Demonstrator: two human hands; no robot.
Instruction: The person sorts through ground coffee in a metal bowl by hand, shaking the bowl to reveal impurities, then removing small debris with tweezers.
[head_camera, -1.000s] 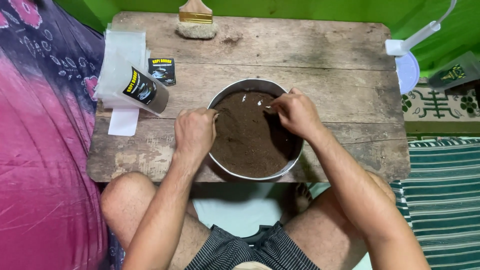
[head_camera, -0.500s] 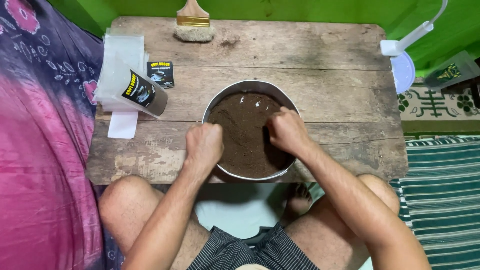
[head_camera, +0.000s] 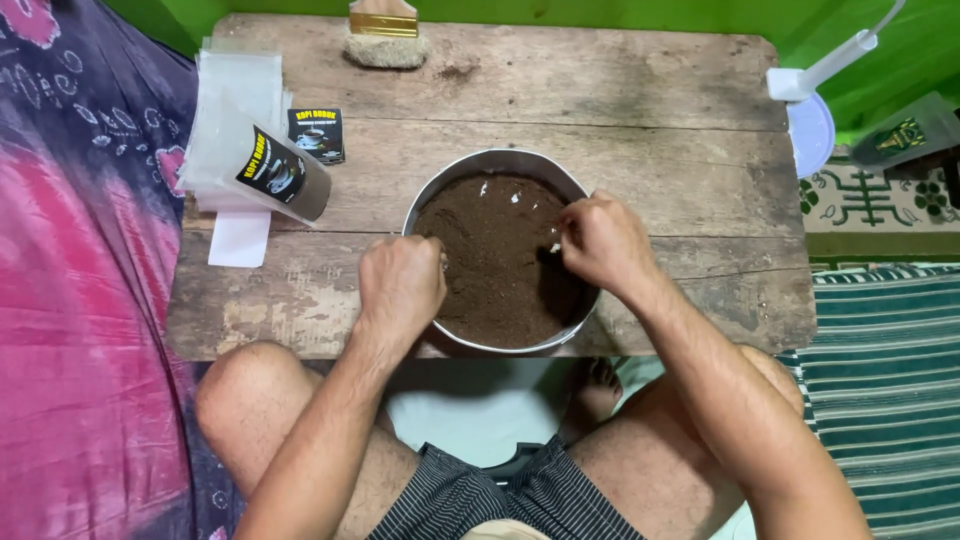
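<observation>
A round metal bowl (head_camera: 478, 163) full of dark brown powder (head_camera: 490, 270) stands on a low wooden table (head_camera: 620, 100) in front of my knees. My left hand (head_camera: 400, 285) is closed as a fist over the bowl's left rim and seems to grip it. My right hand (head_camera: 600, 243) is inside the bowl over the powder's right side. Its fingers are curled around a small pale thing whose kind I cannot make out.
A rolled clear pouch with a black label (head_camera: 275, 175) lies on a stack of clear bags (head_camera: 235, 90) at the table's left, next to a small black label card (head_camera: 316, 133). A brush (head_camera: 383, 35) lies at the far edge. A white stand (head_camera: 810, 100) is at right.
My right hand went from the far part of the bowl down towards the near side, then back up to the right side. My left hand slid a little nearer along the left rim.
</observation>
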